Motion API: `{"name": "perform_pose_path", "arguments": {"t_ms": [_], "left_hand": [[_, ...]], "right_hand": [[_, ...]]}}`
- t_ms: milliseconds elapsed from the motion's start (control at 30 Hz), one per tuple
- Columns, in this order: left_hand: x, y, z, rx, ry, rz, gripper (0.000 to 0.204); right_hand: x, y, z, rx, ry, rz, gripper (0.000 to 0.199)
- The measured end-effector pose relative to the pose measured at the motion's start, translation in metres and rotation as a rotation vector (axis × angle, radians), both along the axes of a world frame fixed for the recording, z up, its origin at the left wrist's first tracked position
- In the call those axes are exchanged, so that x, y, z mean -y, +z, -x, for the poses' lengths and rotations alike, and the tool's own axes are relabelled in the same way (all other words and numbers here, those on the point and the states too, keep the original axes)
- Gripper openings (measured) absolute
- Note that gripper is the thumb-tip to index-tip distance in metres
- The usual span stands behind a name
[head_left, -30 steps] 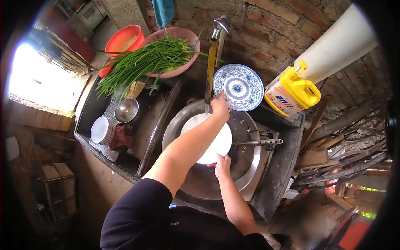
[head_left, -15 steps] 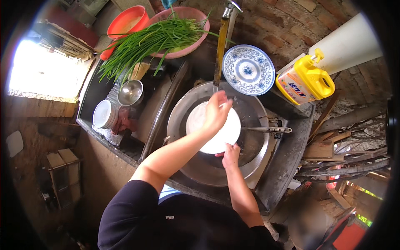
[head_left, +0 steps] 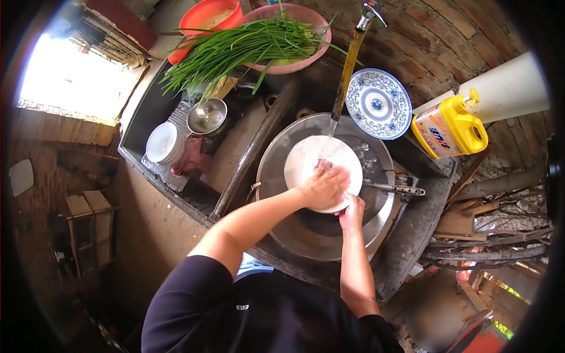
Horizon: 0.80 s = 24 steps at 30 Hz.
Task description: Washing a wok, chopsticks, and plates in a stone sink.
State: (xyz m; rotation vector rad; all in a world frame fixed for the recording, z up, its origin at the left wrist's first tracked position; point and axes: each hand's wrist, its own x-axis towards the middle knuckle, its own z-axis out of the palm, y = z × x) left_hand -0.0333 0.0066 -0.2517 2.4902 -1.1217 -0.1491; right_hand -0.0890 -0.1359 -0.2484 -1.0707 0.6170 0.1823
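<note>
A white plate (head_left: 312, 162) is held tilted over a large round metal basin (head_left: 294, 235), under a stream of water from the tap (head_left: 353, 41). My left hand (head_left: 325, 187) lies on the plate's near right face, fingers curled over a small pinkish scrubbing pad (head_left: 322, 165). My right hand (head_left: 351, 213) grips the plate's near edge from below. A metal ladle handle (head_left: 394, 189) rests across the basin's right side.
A blue-patterned plate (head_left: 378, 103) leans at the back beside a yellow detergent jug (head_left: 448, 126). Green chives (head_left: 241, 47) lie across a pink basin (head_left: 306, 59); an orange basin (head_left: 206, 15) stands behind. Stacked white bowls (head_left: 162, 143) and a steel bowl (head_left: 207, 116) sit at left.
My left hand has slid from the plate's far rim down to its near right side. My right hand keeps its hold below the plate.
</note>
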Motion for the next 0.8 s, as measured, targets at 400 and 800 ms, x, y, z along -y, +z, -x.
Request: {"name": "perform_pose_path", "arguments": {"t_ms": [400, 800], "left_hand": [[-0.058, 0.030, 0.009, -0.688, 0.742, 0.714, 0.068], [-0.062, 0.021, 0.011, -1.497, 0.912, 1.389, 0.038]], "right_hand": [[0.018, 0.036, -0.010, 0.083, -0.028, 0.233, 0.022], [-0.011, 0.029, -0.034, 0.013, 0.938, 1.632, 0.076]]}}
